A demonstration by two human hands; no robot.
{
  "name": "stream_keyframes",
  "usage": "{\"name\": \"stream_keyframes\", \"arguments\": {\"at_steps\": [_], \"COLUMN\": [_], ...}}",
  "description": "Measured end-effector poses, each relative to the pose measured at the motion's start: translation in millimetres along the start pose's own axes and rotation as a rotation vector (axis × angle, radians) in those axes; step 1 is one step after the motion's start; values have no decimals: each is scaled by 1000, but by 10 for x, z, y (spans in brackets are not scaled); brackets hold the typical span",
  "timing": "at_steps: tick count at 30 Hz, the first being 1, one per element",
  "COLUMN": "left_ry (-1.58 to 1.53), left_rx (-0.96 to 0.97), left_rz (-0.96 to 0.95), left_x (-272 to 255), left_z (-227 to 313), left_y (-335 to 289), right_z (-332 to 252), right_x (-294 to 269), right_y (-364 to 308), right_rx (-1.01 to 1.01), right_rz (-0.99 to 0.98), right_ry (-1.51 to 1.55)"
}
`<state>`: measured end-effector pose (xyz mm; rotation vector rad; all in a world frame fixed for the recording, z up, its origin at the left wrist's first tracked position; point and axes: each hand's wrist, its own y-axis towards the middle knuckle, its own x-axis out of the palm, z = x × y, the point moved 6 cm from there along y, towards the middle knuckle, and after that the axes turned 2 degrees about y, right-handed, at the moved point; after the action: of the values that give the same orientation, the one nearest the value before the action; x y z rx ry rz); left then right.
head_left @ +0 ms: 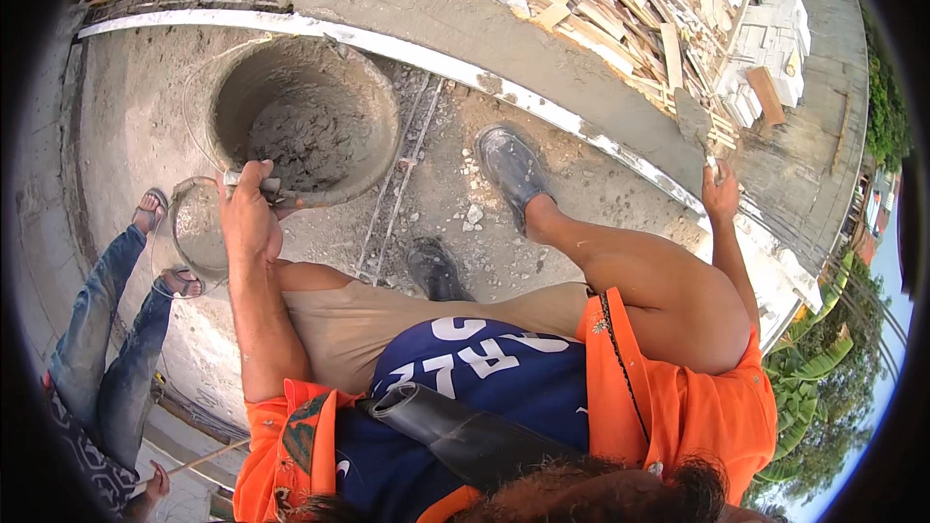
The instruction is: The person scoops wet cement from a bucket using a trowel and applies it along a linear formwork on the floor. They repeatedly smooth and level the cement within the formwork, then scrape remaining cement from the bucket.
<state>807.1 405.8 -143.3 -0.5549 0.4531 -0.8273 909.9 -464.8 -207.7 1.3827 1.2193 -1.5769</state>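
Observation:
A large round bucket (381,150) stands at left, its inside partly filled with wet grey mortar (315,136). My left hand (250,203) is closed at its near rim, where a mortar-smeared piece shows by the fingers. A thin wire handle (186,102) loops from the bucket's far side toward that hand. On the right, my right hand (720,192) grips the pale handle of a trowel (692,118). The trowel's mortar-covered blade lies over the far end of a long strip of smooth wet mortar (542,53), bordered by a white straight edge (426,56).
Beside my left forearm is a smaller bucket (201,232). A person in jeans (102,358) and sandals stands at left, holding a stick (208,457). Two steel bars (392,184) cross the rubble-strewn floor near my shoes (509,169). Scrap wood (601,24) and white blocks (772,44) lie beyond.

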Motion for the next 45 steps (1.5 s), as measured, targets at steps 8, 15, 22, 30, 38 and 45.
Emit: {"name": "stream_keyframes", "arguments": {"at_steps": [8,15,22,30,38,45], "left_ry": [98,498,365,197,-253,-327], "left_rx": [270,427,450,352,66,-24], "left_rz": [-146,-85,3,9,101,184], "left_x": [411,542,189,149,4,-46], "left_z": [9,-260,-372,-518,-382,-362], "left_y": [-204,-497,-515,-435,-448,-402], "right_z": [-4582,-6626,-6376,-6224,-6208,-6953], "right_x": [-416,248,641,744,-268,-760], "right_y": [-685,-1689,-1941,-2056,-1641,-912], "right_rx": [-1024,-1438,-1409,-1295,-787,-892], "right_rz": [-294,-41,-680,-1127,-1397,-975], "right_ry": [-39,-351,-281,234,337,787]}}
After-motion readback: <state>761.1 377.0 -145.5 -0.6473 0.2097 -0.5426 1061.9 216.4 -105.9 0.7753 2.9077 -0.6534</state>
